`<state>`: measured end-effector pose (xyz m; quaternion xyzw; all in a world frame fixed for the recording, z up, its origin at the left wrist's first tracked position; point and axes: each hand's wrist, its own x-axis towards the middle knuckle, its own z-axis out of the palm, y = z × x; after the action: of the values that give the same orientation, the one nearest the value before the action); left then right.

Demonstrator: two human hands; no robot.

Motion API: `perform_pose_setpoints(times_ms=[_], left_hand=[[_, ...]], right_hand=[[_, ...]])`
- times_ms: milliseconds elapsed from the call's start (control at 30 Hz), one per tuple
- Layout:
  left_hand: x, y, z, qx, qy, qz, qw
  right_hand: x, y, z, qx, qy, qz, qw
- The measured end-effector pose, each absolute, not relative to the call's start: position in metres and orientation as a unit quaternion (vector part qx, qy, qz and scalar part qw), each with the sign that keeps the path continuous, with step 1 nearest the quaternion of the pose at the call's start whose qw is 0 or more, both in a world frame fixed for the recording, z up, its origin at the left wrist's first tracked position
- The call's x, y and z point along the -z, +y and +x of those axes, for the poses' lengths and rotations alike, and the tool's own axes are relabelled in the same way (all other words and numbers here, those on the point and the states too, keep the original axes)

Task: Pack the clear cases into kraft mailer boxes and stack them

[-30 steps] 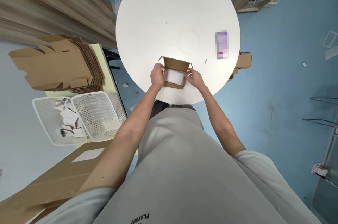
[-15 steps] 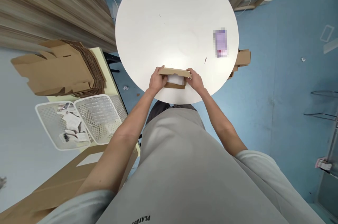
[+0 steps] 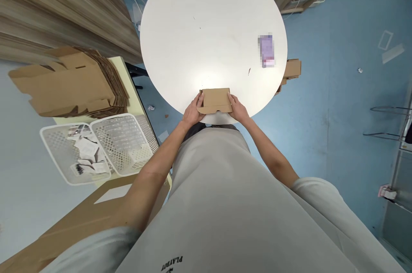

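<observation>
A small brown cardboard box [image 3: 216,97] rests at the near edge of the round white table [image 3: 212,28]. Its lid lies down over the top, and the front flap sticks out toward me, not tucked in. My left hand [image 3: 193,110] grips the box's left side, with fingers along the edge and the flap's corner. On the right side, my right hand [image 3: 237,108] holds the other edge, its fingertips at the lid's corner. What is inside the box is hidden by the lid.
A blurred purple item [image 3: 267,51] lies on the table at right. To my left, flat cardboard blanks [image 3: 71,84] are stacked beside a white basket [image 3: 122,144] and another white basket [image 3: 61,153] holding small papers. Folded boxes [image 3: 292,69] sit beyond the table's right edge.
The box lid has swung down toward me and now covers the white contents seen before. Both hands have shifted along the box's sides with it.
</observation>
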<state>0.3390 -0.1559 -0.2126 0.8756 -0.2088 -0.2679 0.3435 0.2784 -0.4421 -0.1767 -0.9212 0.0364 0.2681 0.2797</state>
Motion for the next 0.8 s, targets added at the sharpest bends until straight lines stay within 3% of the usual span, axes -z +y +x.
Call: perform_pose_setpoints(times_ms=[233,500,800], left_hand=[[0.233,-0.153,0.323,0.301,-0.247,0.874,0.291],[0.234,-0.163,0.313,0.301,-0.233,0.863,0.332],[0.229,-0.155,0.318,0.331,-0.167,0.873,0.318]], right_hand=[[0.194,-0.431,0.260,-0.262,0.029,-0.937,0.231],[0.192,-0.433,0.258,-0.270,-0.008,-0.938,0.218],[0.185,-0.429,0.249,-0.286,0.020,-0.923,0.258]])
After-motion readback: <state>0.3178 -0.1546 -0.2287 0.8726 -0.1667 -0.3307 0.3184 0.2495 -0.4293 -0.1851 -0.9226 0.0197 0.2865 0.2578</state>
